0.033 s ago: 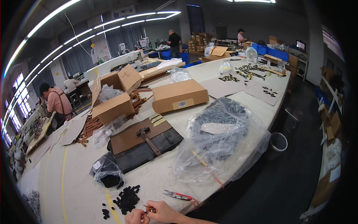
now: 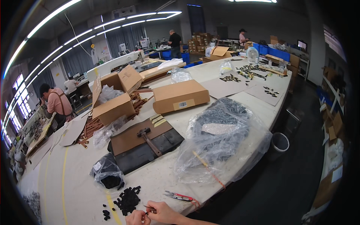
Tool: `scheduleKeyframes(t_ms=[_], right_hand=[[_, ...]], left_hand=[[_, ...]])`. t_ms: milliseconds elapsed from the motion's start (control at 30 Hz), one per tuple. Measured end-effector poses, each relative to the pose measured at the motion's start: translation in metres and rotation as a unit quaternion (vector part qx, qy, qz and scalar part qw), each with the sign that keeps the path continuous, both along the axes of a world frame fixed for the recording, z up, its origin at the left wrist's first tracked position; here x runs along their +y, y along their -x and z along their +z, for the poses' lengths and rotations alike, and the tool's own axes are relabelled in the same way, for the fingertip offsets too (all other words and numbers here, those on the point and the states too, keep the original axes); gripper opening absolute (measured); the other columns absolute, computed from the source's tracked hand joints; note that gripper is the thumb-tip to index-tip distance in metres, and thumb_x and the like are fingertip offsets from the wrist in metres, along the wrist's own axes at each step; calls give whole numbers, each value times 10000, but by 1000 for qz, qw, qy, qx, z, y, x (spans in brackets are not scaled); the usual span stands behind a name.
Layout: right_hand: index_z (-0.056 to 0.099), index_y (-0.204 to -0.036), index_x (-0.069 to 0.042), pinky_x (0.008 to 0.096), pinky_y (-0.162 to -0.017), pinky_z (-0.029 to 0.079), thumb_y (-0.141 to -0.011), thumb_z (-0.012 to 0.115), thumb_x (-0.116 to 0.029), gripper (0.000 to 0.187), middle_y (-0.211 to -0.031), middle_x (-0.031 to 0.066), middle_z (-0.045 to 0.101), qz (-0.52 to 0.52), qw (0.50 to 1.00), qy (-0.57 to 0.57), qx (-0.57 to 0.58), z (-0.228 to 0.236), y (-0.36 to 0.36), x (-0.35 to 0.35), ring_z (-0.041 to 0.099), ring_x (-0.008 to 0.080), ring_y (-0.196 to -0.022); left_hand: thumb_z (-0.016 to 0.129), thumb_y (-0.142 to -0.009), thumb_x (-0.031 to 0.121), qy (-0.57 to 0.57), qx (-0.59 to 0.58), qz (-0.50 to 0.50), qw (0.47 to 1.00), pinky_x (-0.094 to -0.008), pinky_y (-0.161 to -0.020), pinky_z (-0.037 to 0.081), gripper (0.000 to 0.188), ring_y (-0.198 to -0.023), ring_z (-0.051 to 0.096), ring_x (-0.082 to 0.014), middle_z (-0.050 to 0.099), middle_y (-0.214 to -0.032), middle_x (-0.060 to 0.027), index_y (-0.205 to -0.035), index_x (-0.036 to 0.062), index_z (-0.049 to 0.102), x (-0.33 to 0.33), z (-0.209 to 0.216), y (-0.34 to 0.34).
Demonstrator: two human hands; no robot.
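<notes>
At the lower edge, the person's left hand (image 2: pixel 135 217) and right hand (image 2: pixel 165 213) meet close together over the tabletop (image 2: pixel 84 176); the left grip is pinched on a small dark piece (image 2: pixel 146 213), mostly hidden by the fingers, while the right grip grasps a slender metal tool (image 2: pixel 149 207). Just beyond the left hand lies a heap of short black pieces (image 2: pixel 128 200), with a few loose ones to its left. Red-handled snips (image 2: pixel 180 197) lie near the right hand, beyond it and to its right. Behind the heap, a clear bag (image 2: pixel 98 165) holds more black pieces. Farther back, a hammer (image 2: pixel 150 142) rests across a brown sheet (image 2: pixel 127 141) on a black slab (image 2: pixel 137 158), and to its right spreads a large clear plastic bag (image 2: pixel 221 131) with dark contents. Beyond these stand a closed carton (image 2: pixel 181 93) and, to its left, an open carton (image 2: pixel 114 110) beside brown strips (image 2: pixel 90 129). Small metal parts (image 2: pixel 230 78) lie toward the far end, near a fan (image 2: pixel 252 54). Well behind, a person in a dark shirt (image 2: pixel 175 39) stands.
</notes>
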State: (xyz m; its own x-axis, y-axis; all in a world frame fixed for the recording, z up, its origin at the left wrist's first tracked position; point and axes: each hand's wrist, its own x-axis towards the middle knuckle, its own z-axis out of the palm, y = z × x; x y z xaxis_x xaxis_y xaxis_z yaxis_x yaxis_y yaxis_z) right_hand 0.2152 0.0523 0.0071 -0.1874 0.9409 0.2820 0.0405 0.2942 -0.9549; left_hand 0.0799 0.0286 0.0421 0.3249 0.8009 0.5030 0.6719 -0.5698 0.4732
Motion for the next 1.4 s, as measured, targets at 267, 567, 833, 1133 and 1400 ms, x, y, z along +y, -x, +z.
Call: scheduleKeyframes(t_ms=[267,567,833,1133,1400], right_hand=[[503,-742,-14,370,-530,436,-647,557,-101,140,-645,180,546,-60,995,-59,-46,7,2,-5,558,335,-618],[498,-851,-26,379,-612,428,-829,455,-221,201,-714,206,551,37,994,59,-79,9,-10,-8,559,338,-710],[558,-878,-33,364,-627,429,-821,448,-220,224,-750,192,566,88,989,71,-95,13,-2,-7,565,321,-723],[578,-854,-34,350,-621,432,-795,480,-195,198,-759,172,574,131,986,25,-104,14,6,-4,565,307,-707],[582,-799,-27,335,-571,424,-784,499,-183,177,-703,162,565,145,984,13,-99,12,7,-3,558,278,-634]], left_hand=[[554,-701,-18,57,-21,-20,998,-272,-483,403,77,-522,499,-198,516,-658,-105,-759,18,518,4,0,-4],[423,-792,-19,319,-339,-8,885,-172,-434,341,110,-477,414,-55,467,-600,-6,-848,14,511,13,5,7],[401,-798,5,379,-457,-28,804,-156,-351,271,109,-384,355,-45,460,-549,-7,-820,45,500,8,8,17],[418,-791,19,399,-498,-24,769,-158,-349,276,103,-378,361,-49,504,-568,-30,-811,52,514,7,5,31],[426,-761,15,428,-516,-41,741,-168,-338,290,102,-349,359,-73,506,-545,-46,-784,20,525,8,6,36]])
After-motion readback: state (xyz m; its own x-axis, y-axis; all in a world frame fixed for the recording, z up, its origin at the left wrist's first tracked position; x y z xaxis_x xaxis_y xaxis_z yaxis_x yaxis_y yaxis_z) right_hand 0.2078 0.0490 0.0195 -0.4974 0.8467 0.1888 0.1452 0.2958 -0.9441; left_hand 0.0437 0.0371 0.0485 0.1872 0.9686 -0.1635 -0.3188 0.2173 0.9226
